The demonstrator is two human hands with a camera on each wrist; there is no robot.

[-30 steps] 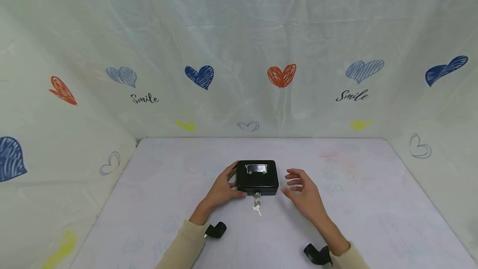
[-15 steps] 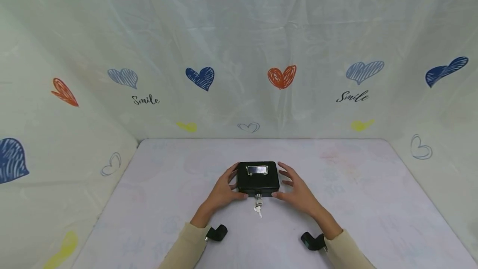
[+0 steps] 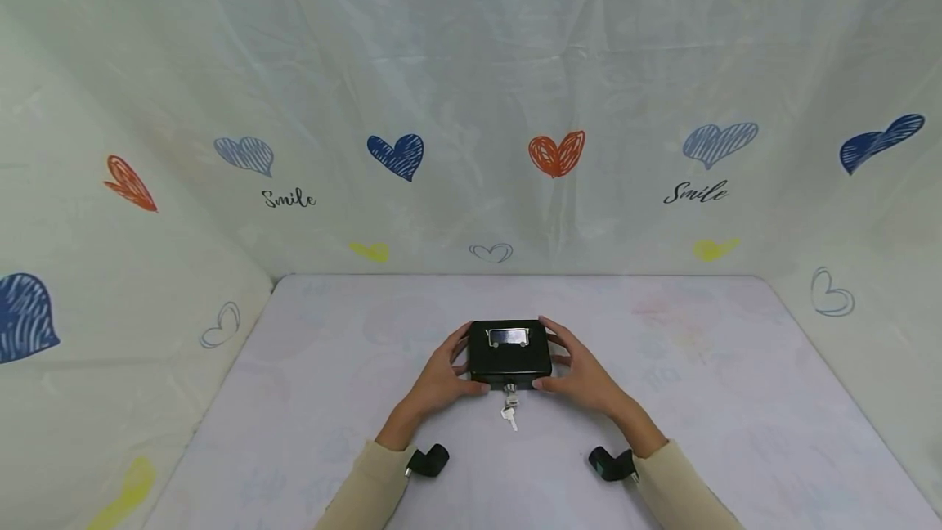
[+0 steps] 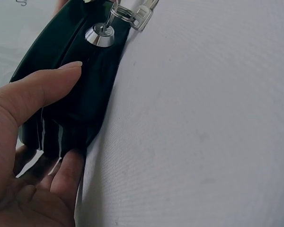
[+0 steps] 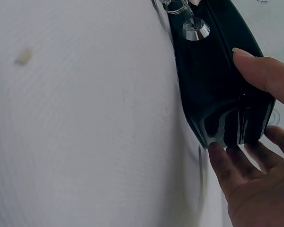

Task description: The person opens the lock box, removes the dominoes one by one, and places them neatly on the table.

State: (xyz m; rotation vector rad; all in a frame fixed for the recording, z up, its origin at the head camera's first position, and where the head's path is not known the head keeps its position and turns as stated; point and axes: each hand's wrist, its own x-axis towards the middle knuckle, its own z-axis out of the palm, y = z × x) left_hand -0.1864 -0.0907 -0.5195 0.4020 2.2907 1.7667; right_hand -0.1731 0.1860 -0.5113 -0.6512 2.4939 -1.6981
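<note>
A black metal cash box [image 3: 509,360] with a silver handle [image 3: 509,337] on its lid sits on the white table. From the lock [image 4: 100,35] in its front face hang keys [image 3: 509,414] on a ring. My left hand [image 3: 439,379] grips the box's left end, thumb on the front face and fingers along the side. At the opposite end my right hand [image 3: 585,375] holds it likewise, its thumb [image 5: 255,66] on the front and fingertips against the end wall. The lid is down.
The white table [image 3: 331,350] reaches back to a pale curtain [image 3: 471,88] printed with hearts and the word Smile. Curtain walls also stand at the left and right. A small black camera is strapped at each wrist.
My right hand has come in from the right and taken hold of the box's right end. The left hand has stayed on its end, and the box has barely moved.
</note>
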